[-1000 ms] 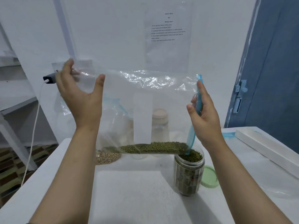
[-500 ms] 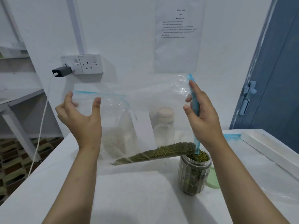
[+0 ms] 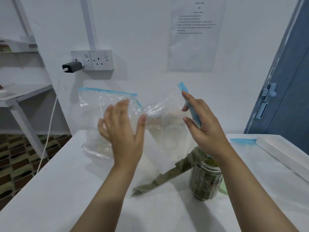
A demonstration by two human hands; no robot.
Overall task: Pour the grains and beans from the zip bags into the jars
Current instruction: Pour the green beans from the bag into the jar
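i'm pinching the bag by its blue zip edge with my right hand, its mouth corner dipping into the jar near the table's right edge; my left hand is spread wide, gripping nothing. the film feels limp and slippery, the beans sagging heavy, so i'm judging the stiff zip the safest hold

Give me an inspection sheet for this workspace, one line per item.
Surface: white table.
Job's things: zip bag held tilted, green beans sliding to its lower corner at the open jar, nearly full; second bag behind; clear jars at the wall.
Clutter: green lid, white box.
Hands: left hand open, blurred; right hand pinches the blue zip strip.
Cables: white cable hangs from a charger.
Surroundings: socket, wall notice, shelf, blue door.
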